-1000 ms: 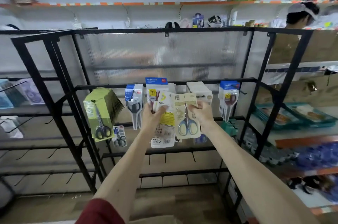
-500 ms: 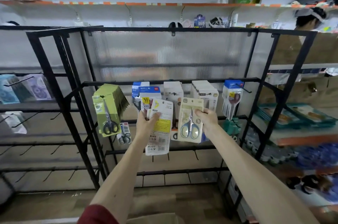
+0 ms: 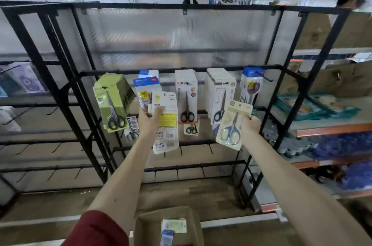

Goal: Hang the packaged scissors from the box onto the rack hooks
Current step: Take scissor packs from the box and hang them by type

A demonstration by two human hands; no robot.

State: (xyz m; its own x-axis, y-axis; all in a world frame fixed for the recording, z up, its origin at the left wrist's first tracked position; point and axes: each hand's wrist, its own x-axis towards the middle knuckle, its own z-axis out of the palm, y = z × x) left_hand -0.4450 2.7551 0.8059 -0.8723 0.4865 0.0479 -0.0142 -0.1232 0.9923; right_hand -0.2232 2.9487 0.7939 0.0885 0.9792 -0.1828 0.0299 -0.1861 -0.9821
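white pkg (image 3: 166,125): "NO.1272" | hung white card (image 3: 186,93): "SCISSORS" vert. | rest unreadable

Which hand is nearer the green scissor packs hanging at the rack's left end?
Left. The left hand, gripping a stack of white packs, is just right of the green packs; the right hand, holding a beige pack, is much farther right.
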